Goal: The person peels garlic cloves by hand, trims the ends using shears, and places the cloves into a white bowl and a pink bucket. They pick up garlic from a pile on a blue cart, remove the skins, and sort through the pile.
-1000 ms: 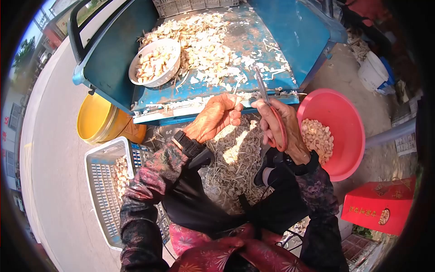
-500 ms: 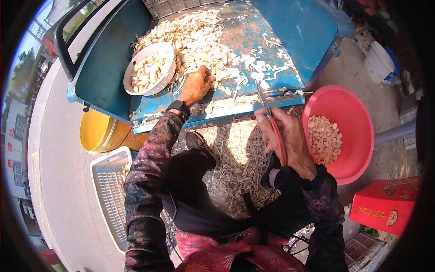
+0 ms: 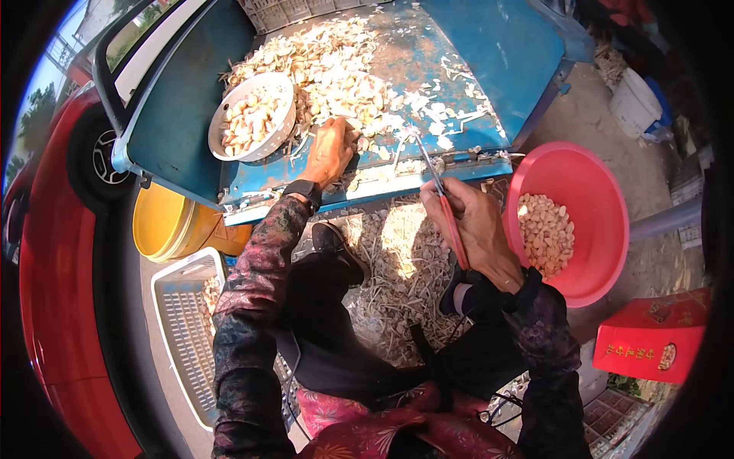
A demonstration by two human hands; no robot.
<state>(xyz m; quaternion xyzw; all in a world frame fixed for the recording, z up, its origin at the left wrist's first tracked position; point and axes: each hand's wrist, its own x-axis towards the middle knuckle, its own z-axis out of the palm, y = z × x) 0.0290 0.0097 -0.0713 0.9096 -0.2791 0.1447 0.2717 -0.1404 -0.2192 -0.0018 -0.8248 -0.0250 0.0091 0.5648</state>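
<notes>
My right hand (image 3: pixel 475 226) is closed round the red handles of a pair of scissors (image 3: pixel 453 229). Their narrow metal blades point up and away, over the front edge of the blue metal truck bed (image 3: pixel 466 164). My left hand (image 3: pixel 329 155), with a dark band on the wrist, rests at the near side of a heap of garlic cloves and peelings (image 3: pixel 329 65). Its fingers are curled, and their tips are hidden, so what they hold cannot be made out. Just left of that hand stands a white bowl (image 3: pixel 287 126) filled with pale cloves.
A pink basin (image 3: pixel 604 229) holding peeled cloves stands at right, above a red box (image 3: pixel 650 340). At left are a yellow bucket (image 3: pixel 157 226) and a white plastic basket (image 3: pixel 177 336). Dry stalks (image 3: pixel 401 306) litter the ground between my feet. A red car (image 3: pixel 65 252) is beyond.
A red car has come into view on the road at left. My right hand and the scissors have shifted slightly left; my left hand has moved slightly down and left.
</notes>
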